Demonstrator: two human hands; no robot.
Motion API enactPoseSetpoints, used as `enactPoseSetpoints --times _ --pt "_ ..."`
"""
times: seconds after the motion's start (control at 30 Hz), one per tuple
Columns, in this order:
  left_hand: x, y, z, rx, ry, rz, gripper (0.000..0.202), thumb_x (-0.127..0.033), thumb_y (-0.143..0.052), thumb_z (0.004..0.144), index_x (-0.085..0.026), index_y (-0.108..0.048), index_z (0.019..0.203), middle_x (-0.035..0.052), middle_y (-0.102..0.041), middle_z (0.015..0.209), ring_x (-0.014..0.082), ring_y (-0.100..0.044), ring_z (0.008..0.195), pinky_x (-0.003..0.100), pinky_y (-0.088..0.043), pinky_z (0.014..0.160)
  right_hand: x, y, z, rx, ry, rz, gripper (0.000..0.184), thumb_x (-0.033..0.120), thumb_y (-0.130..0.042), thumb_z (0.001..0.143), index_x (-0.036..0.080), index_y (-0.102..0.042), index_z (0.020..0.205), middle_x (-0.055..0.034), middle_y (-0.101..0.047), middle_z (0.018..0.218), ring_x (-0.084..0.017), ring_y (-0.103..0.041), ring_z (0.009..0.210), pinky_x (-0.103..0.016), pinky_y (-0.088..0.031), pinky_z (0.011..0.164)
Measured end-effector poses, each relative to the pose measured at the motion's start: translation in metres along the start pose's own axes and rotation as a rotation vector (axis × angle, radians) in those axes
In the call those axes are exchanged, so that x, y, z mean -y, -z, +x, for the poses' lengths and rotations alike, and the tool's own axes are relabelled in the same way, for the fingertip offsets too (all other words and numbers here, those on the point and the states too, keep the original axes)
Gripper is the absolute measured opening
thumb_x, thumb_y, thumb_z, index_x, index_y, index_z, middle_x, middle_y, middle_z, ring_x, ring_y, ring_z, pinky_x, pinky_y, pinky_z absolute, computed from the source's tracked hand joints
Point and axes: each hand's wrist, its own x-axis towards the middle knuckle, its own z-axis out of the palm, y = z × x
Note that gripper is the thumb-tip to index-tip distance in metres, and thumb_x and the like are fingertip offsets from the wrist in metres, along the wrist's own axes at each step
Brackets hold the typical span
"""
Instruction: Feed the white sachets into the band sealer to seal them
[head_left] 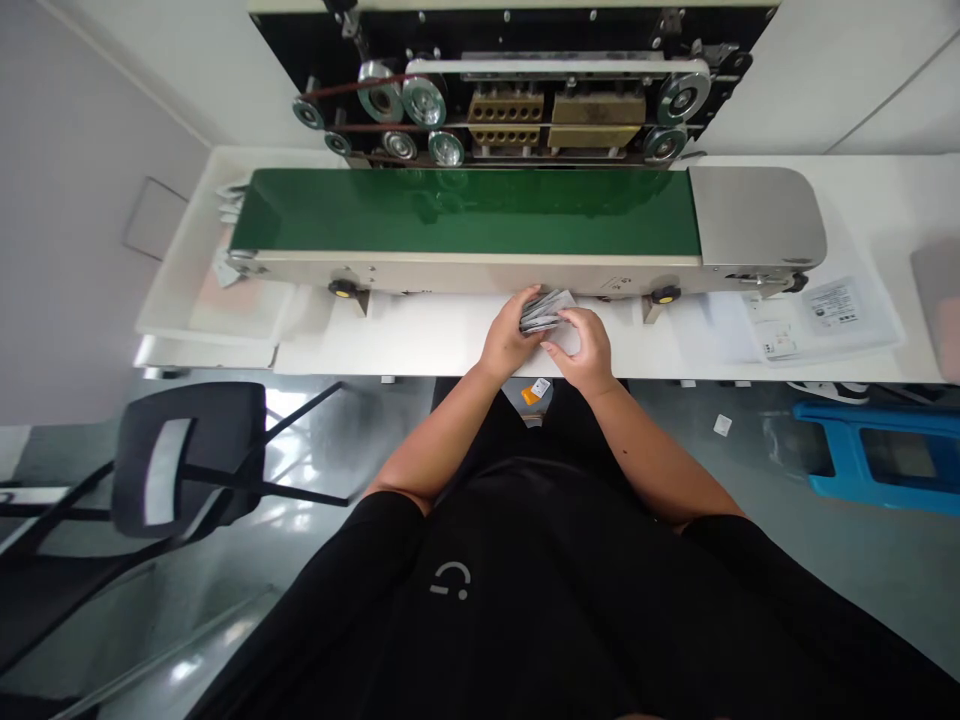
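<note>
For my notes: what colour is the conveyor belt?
The belt is dark green; head view shows it best.

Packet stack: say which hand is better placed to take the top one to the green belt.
Right, probably. The left hand grips the packet stack from its side; the right hand only rests fingers on the stack's near edge, so it looks freer to carry one to the green belt.
</note>
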Motion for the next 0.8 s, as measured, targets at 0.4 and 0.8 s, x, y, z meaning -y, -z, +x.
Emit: enactPoseSetpoints --times 0.4,0.8 --pt "0.004 0.001 0.007 0.101 -0.021 0.037 0.081 -0.057 -0.081 0.09 -0.026 -0.047 0.157 0.0179 -0.061 0.157 0.0338 -0.06 0.148 0.053 -0.047 0.127 -0.01 0.001 -0.002 -0.109 -0.445 0.374 0.039 0.059 -0.068 0.101 0.021 -0.074 0.106 -0.0067 -0.074 0.102 -0.02 -0.073 0.097 -0.037 -0.063 0.092" --pt "-0.009 0.005 0.005 -0.001 0.118 0.072 0.059 -0.033 -0.082 0.09 -0.027 -0.059 0.144 0.0124 -0.069 0.148 0.03 -0.068 0.139 0.049 -0.053 0.123 -0.006 0.033 0.014 -0.379 -0.473 0.541 0.043 0.064 -0.059 0.106 0.022 -0.051 0.111 -0.0006 -0.064 0.085 -0.006 -0.051 0.049 -0.017 -0.041 0.043"
